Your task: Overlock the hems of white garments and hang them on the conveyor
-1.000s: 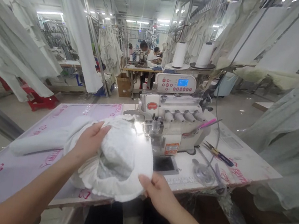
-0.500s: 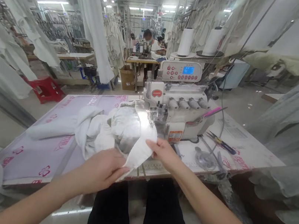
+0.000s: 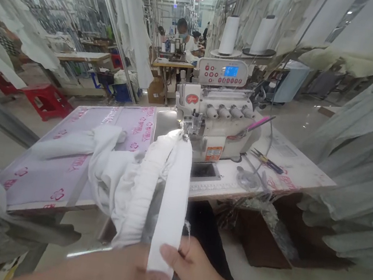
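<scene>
While the sewing table (image 3: 61, 177) is spreading out ahead of me, the overlock machine (image 3: 215, 125) is sitting on its far right part, and my white garment (image 3: 125, 177) is draping from the machine's needle area over the near edge toward me. My left hand (image 3: 124, 273) and right hand (image 3: 193, 272) are both pinching the garment's flat white band (image 3: 172, 203) below that edge. Scissors (image 3: 267, 160) are lying right of the machine.
</scene>
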### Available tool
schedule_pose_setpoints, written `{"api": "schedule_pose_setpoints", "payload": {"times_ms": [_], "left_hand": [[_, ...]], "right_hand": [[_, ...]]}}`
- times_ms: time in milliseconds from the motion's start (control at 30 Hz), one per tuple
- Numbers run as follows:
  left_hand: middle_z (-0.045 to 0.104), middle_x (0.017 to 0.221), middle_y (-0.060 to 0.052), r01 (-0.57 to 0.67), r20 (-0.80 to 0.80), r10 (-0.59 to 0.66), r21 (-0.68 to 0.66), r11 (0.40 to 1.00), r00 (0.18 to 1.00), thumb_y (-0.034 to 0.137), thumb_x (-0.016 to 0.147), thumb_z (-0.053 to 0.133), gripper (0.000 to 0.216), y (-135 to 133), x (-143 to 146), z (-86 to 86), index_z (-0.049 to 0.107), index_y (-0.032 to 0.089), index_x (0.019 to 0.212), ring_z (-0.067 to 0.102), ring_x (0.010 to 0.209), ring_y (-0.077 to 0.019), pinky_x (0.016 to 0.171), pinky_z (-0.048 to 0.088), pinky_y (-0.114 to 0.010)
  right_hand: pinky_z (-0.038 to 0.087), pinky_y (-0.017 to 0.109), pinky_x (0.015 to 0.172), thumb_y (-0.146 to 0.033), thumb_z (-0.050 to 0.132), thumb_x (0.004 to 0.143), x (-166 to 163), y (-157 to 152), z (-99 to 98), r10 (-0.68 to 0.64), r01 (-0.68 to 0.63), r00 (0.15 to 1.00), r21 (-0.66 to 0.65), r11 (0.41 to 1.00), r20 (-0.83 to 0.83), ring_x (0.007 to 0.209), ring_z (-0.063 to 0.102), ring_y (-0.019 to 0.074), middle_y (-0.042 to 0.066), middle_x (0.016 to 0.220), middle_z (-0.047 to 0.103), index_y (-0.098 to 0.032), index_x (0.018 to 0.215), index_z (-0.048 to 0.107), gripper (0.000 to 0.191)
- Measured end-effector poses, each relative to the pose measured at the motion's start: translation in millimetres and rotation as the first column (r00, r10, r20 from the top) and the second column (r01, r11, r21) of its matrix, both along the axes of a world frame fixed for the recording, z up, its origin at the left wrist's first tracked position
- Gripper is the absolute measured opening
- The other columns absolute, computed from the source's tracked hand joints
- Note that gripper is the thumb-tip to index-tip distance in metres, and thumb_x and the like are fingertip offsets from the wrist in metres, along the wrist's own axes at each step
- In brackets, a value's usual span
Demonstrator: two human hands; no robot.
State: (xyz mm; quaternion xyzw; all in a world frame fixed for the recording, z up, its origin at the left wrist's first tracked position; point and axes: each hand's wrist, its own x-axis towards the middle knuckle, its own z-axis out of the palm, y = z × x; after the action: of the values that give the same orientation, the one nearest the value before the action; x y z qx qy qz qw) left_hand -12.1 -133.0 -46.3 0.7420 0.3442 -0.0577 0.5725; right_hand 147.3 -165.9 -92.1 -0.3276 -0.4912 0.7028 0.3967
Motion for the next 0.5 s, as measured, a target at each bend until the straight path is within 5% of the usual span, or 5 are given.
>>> {"api": "schedule_pose_setpoints", "payload": {"times_ms": [100, 200, 267, 433, 500], "left_hand": [[0.058, 0.097, -0.005, -0.303, 0.074, 0.294, 0.212, 0.929, 0.953, 0.038, 0.084, 0.028, 0.035, 31.5, 1.6, -10.4, 0.051, 0.018, 0.101, 0.055, 0.088, -0.0181, 0.077, 0.044, -0.028], [0.042, 0.121, -0.016, -0.524, 0.155, 0.575, 0.642, 0.559, 0.804, 0.036, 0.081, 0.035, 0.045, 62.4, 7.9, -18.1, 0.032, 0.012, 0.119, 0.037, 0.114, -0.0249, 0.094, 0.031, -0.035], [0.039, 0.12, -0.022, -0.485, 0.116, 0.627, 0.746, 0.457, 0.77, 0.038, 0.077, 0.041, 0.055, 76.8, 9.4, -21.7, 0.029, 0.008, 0.121, 0.033, 0.116, -0.0327, 0.094, 0.026, -0.043], [0.059, 0.069, -0.011, -0.36, -0.088, 0.592, 0.719, 0.595, 0.802, 0.04, 0.078, 0.037, 0.032, 89.2, -12.6, -6.4, 0.057, 0.016, 0.076, 0.057, 0.072, -0.03, 0.069, 0.04, -0.04], [0.06, 0.073, -0.007, -0.414, -0.039, 0.556, 0.625, 0.662, 0.831, 0.042, 0.078, 0.037, 0.031, 87.9, -27.9, 14.9, 0.057, 0.019, 0.071, 0.056, 0.072, -0.025, 0.068, 0.042, -0.034]], "right_hand": [[0.027, 0.019, 0.048, -0.043, 0.044, 0.082, -0.8, 7.5, -8.8, -0.063, 0.061, 0.998, 0.101, 0.993, 0.016, 0.053, 0.033, 0.0078, -0.001, 0.057, 0.038, -0.01, 0.063, 0.048, 0.038], [0.028, 0.02, 0.049, -0.042, 0.039, 0.085, -2.7, 10.4, -15.1, -0.062, 0.055, 0.997, 0.139, 0.989, 0.044, 0.054, 0.034, 0.0087, 0.0, 0.058, 0.038, -0.011, 0.063, 0.046, 0.038], [0.028, 0.021, 0.049, -0.042, 0.038, 0.085, -4.3, 10.9, -15.7, -0.064, 0.054, 0.996, 0.158, 0.986, 0.063, 0.054, 0.035, 0.0092, 0.0, 0.058, 0.038, -0.011, 0.064, 0.046, 0.038], [0.026, 0.021, 0.047, -0.046, 0.036, 0.085, -4.4, 16.2, -8.6, -0.025, 0.006, 0.996, 0.217, 0.976, 0.085, 0.051, 0.033, 0.0091, 0.001, 0.056, 0.036, -0.012, 0.061, 0.046, 0.042], [0.027, 0.022, 0.047, -0.049, 0.038, 0.083, -3.2, 15.3, -9.6, -0.059, 0.034, 0.992, 0.211, 0.977, 0.113, 0.051, 0.034, 0.0102, 0.001, 0.055, 0.037, -0.011, 0.061, 0.049, 0.045]]}}
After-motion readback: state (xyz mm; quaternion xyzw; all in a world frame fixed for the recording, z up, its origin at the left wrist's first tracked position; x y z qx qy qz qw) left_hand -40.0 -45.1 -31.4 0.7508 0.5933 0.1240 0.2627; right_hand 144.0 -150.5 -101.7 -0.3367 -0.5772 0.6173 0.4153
